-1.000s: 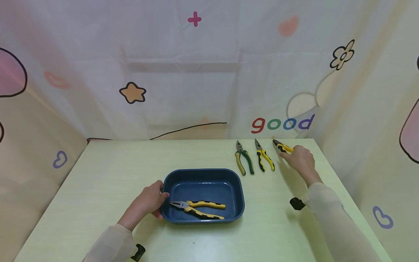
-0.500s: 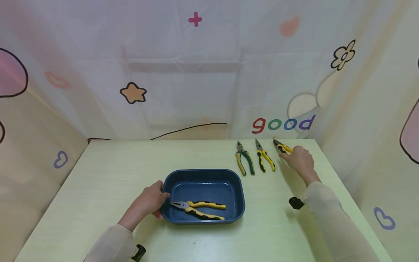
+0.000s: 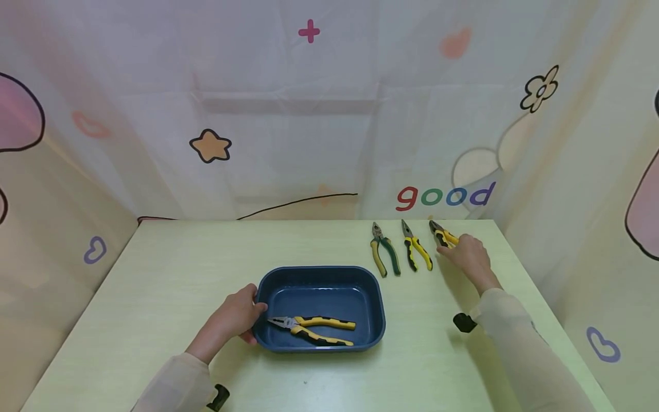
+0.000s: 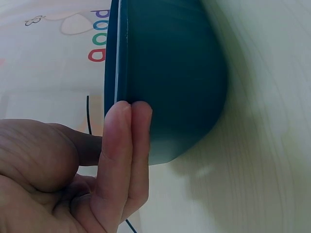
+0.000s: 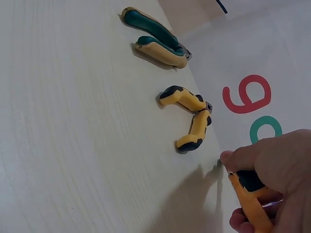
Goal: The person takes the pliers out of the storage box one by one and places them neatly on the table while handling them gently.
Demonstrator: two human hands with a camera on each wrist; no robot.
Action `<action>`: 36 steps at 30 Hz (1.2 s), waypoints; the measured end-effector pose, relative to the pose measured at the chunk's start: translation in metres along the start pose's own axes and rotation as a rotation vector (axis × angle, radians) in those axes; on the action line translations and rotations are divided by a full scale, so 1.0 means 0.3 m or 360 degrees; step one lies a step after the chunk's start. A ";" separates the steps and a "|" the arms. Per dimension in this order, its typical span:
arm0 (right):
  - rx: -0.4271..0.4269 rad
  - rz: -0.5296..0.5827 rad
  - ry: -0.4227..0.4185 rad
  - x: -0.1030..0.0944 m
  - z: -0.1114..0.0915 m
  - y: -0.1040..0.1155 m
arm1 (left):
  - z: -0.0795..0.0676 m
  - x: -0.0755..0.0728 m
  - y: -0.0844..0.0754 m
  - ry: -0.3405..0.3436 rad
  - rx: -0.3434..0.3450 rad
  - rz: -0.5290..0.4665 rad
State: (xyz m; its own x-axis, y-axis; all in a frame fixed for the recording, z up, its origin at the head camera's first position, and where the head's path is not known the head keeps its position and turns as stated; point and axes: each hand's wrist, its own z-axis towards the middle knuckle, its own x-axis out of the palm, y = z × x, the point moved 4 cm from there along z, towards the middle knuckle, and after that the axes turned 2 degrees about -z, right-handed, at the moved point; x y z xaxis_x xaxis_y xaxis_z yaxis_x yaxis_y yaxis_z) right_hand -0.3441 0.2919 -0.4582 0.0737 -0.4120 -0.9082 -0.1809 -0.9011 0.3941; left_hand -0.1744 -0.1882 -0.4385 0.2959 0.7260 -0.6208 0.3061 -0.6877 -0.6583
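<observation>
My left hand (image 3: pixel 237 312) pinches the left rim of a dark blue rectangular tray (image 3: pixel 378 309), thumb over the edge and fingers against the outer wall (image 4: pixel 180 73). Inside the tray lies a pair of pliers (image 3: pixel 304 329) with yellow-and-black handles, spread apart. At the back right, my right hand (image 3: pixel 468 257) grips the handles of another yellow-and-black pair of pliers (image 3: pixel 443 233), whose dark head points to the back edge. In the right wrist view, thumb and fingers close round these pliers (image 5: pixel 250 201) and partly hide the handles.
Left of my right hand lie yellow-and-black needle-nose pliers (image 3: pixel 416 246) and green-and-tan pliers (image 3: pixel 383 252), heads towards the back edge. A pale tabletop (image 3: pixel 170 274) carries everything. A patterned curtain (image 3: pixel 283 149) stands along the back and both sides.
My right hand has shifted very slightly left and towards me, with the pliers staying at almost the same spot. The left hand and the tray have not moved.
</observation>
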 end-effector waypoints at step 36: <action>0.0021 -0.0100 0.0065 0.071 0.002 -0.020 | -0.003 -0.001 -0.004 0.0001 0.0001 0.0008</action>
State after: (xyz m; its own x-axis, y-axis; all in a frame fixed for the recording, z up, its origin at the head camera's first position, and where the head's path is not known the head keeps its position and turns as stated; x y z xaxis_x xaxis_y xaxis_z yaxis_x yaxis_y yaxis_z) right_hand -0.3422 0.2887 -0.4799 0.1252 -0.3603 -0.9244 -0.1874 -0.9235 0.3346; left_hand -0.1742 -0.1876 -0.4373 0.2979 0.7227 -0.6237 0.3043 -0.6912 -0.6555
